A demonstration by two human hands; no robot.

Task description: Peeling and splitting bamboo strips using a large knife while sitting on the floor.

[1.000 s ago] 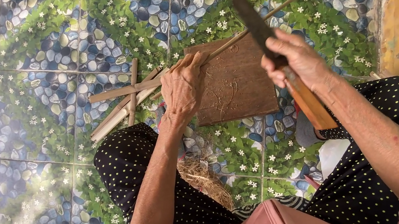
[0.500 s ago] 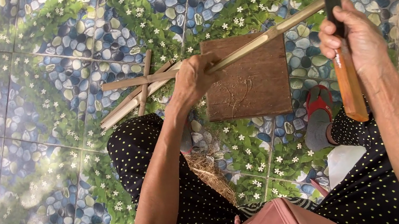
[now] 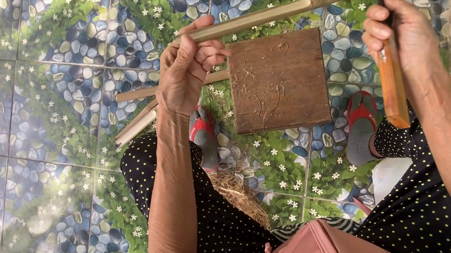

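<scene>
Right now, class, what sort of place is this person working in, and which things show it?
Probably a home floor or yard used for bamboo craft: patterned floor tiles, a wooden block as work surface, and spare bamboo strips lying beside it.

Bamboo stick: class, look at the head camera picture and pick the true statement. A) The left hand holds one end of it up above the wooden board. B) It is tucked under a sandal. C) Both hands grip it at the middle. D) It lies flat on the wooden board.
A: the left hand grips the near end of the bamboo stick, raised over the wooden board, while the right hand holds a knife.
</scene>
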